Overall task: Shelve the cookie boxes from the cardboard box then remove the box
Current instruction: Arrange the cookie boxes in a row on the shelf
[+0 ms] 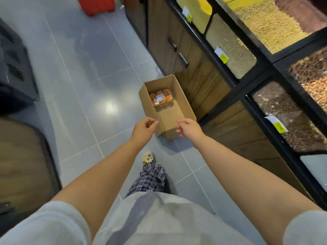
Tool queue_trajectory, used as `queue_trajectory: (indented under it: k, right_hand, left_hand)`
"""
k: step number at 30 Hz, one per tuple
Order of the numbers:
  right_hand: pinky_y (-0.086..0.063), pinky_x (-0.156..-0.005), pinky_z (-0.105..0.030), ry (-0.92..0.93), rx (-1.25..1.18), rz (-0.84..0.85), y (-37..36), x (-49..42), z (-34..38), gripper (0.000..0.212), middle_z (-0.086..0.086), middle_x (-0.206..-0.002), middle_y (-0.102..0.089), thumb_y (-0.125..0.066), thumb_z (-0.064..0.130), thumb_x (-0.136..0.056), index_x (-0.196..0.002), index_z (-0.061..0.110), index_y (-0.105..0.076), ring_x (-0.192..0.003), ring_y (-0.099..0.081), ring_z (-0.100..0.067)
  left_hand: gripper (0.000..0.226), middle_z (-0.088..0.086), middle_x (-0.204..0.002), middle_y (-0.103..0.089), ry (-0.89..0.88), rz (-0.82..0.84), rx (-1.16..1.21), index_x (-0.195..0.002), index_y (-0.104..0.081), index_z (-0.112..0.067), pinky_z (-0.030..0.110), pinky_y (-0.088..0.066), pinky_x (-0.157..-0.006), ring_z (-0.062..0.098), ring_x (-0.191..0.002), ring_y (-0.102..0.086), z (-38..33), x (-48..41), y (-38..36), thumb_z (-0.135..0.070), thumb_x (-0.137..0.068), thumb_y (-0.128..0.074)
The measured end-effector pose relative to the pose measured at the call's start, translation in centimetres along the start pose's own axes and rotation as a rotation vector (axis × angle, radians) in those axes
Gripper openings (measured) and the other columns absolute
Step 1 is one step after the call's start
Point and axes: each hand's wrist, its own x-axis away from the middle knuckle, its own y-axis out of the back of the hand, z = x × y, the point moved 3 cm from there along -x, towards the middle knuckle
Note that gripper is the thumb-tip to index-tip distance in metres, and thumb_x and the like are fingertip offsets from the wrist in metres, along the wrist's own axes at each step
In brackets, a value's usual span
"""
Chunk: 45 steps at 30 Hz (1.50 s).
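An open cardboard box (184, 106) stands on the grey tiled floor beside the wooden cabinet. At its far end lies one clear cookie box (161, 99) with golden cookies and a blue and orange label; the near half of the cardboard box shows bare bottom. My left hand (142, 130) hovers just left of the box's near end, fingers loosely curled and holding nothing. My right hand (190, 129) hangs over the near right corner, fingers also loosely curled and empty. Neither hand touches the box.
A wooden cabinet (192, 68) with handles runs along the right, under black-framed bins (231, 48) of bulk goods with yellow price tags. A dark appliance (14, 68) and a wooden counter (21, 161) stand at left. A red container (95, 4) sits far back. My foot (149, 157) is near the box.
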Motion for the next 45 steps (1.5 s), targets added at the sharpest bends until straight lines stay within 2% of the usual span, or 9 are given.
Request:
queue_trajectory:
  k: [3, 9, 13, 21, 26, 32, 38, 42, 45]
  right_hand:
    - [-0.045, -0.054, -0.016, -0.076, -0.029, 0.008, 0.1, -4.2, 3.0, 0.013, 0.001, -0.078, -0.054, -0.043, 0.014, -0.099, -0.107, 0.015, -0.054, -0.065, -0.052, -0.007]
    - [-0.045, -0.06, -0.021, -0.125, -0.043, -0.039, 1.2, -13.5, 5.8, 0.013, 0.002, -0.078, -0.056, -0.048, 0.02, -0.098, -0.105, 0.016, -0.058, -0.067, -0.054, -0.009]
    - [-0.043, -0.059, -0.022, -0.157, -0.035, -0.015, 1.9, -21.3, 5.8, 0.015, 0.001, -0.078, -0.056, -0.046, 0.019, -0.098, -0.108, 0.015, -0.058, -0.066, -0.053, -0.009]
    - [-0.051, -0.08, -0.027, -0.207, -0.074, -0.024, 1.9, -41.9, -1.0, 0.018, -0.002, -0.086, -0.057, -0.044, 0.015, -0.099, -0.113, 0.015, -0.056, -0.077, -0.057, -0.011]
    - [-0.048, -0.07, -0.025, -0.253, -0.104, -0.037, -0.2, -56.1, -9.0, 0.021, -0.002, -0.082, -0.055, -0.044, 0.015, -0.097, -0.114, 0.012, -0.056, -0.073, -0.057, -0.011]
    - [-0.044, -0.061, -0.021, -0.236, -0.107, 0.007, -3.9, -69.3, -15.5, 0.018, 0.002, -0.074, -0.052, -0.048, 0.015, -0.096, -0.079, 0.021, -0.053, -0.064, -0.051, -0.008]
    - [-0.038, -0.049, -0.021, -0.158, -0.085, -0.077, -5.8, -77.6, -19.1, 0.011, -0.004, -0.076, -0.054, -0.057, 0.018, -0.09, -0.079, 0.017, -0.055, -0.066, -0.05, -0.017]
    - [-0.043, -0.073, -0.027, -0.216, -0.241, -0.097, -6.5, -79.7, -20.4, 0.01, 0.0, -0.081, -0.06, -0.061, 0.027, -0.087, -0.088, 0.018, -0.058, -0.085, -0.057, -0.022]
    - [-0.039, -0.086, -0.03, -0.292, -0.32, -0.051, -7.1, -80.3, -21.0, 0.03, 0.008, -0.089, -0.062, -0.063, 0.043, -0.084, -0.105, 0.022, -0.058, -0.092, -0.057, -0.015]
  left_hand:
    - [0.01, 0.009, -0.09, -0.065, 0.011, 0.028, -0.026, -0.096, -0.061, -0.013, 0.038, -0.052, -0.081, 0.027, -0.088, -0.063, -1.7, -5.5, 0.1, -0.022, -0.095, -0.055]
    - [0.014, 0.005, -0.088, -0.061, 0.067, 0.055, -0.025, -0.1, -0.059, -0.009, 0.015, -0.046, -0.063, 0.014, -0.076, -0.058, -3.3, -14.9, -1.3, -0.02, -0.097, -0.051]
    - [0.017, 0.005, -0.084, -0.061, 0.096, 0.038, 0.027, -0.098, -0.06, -0.008, 0.015, -0.046, -0.063, 0.014, -0.075, -0.057, -1.9, -21.5, -3.5, -0.023, -0.097, -0.051]
    - [0.019, 0.0, -0.084, -0.061, 0.095, -0.062, 0.061, -0.096, -0.061, -0.014, 0.023, -0.048, -0.068, 0.011, -0.076, -0.056, 8.5, -38.4, -12.3, -0.028, -0.098, -0.048]
    - [0.016, -0.007, -0.093, -0.06, 0.024, -0.096, -0.004, -0.101, -0.06, -0.017, 0.02, -0.047, -0.072, 0.009, -0.086, -0.058, 17.5, -49.2, -18.5, -0.03, -0.097, -0.051]
    - [0.024, -0.001, -0.079, -0.06, -0.09, -0.198, -0.133, -0.083, -0.062, -0.017, 0.03, -0.041, -0.066, 0.018, -0.079, -0.056, 26.2, -59.1, -23.1, -0.038, -0.093, -0.054]
    - [0.047, 0.009, -0.13, -0.051, 0.099, -0.385, -0.247, -0.121, -0.058, -0.014, 0.04, -0.04, -0.099, 0.026, -0.123, -0.044, 31.1, -63.3, -24.3, -0.048, -0.089, -0.055]
    - [0.06, 0.009, -0.156, -0.017, 0.293, -0.387, -0.133, -0.135, -0.044, -0.025, 0.051, -0.026, -0.113, 0.033, -0.143, -0.016, 33.3, -63.5, -24.3, -0.055, -0.085, -0.057]
    - [0.065, 0.013, -0.156, -0.013, 0.392, -0.376, 0.009, -0.139, -0.037, -0.026, 0.048, -0.028, -0.114, 0.037, -0.142, -0.021, 34.5, -64.2, -24.7, -0.056, -0.085, -0.057]
